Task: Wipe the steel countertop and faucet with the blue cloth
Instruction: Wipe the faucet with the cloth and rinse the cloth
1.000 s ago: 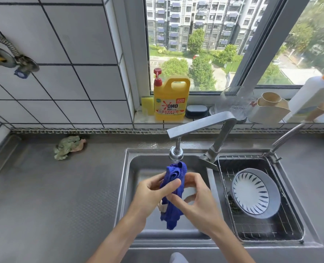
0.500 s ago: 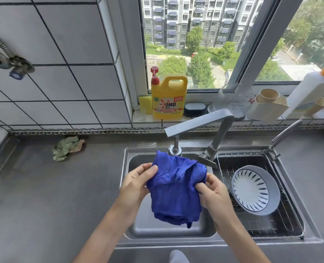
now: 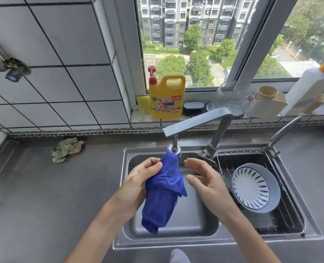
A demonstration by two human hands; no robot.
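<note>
Change: 0.5 s ago both hands held the cloth (image 3: 164, 194) spread; now right hand (image 3: 204, 179) has let go, cloth hangs bunched from left hand (image 3: 138, 184) alone.
Meaning: prob. done unfolding/rinsing; wiping not begun.
Left hand: fingers curled round cloth's upper part, gripping.
Right hand: open, fingers straight, just beside cloth, not touching.
Cloth: blue, limp, creased; centre frame over sink (image 3: 176, 232), top corner at faucet (image 3: 195, 120) nozzle.
Table (image 3: 43, 196): steel, lower left; green rag (image 3: 67, 149) near wall.
</note>
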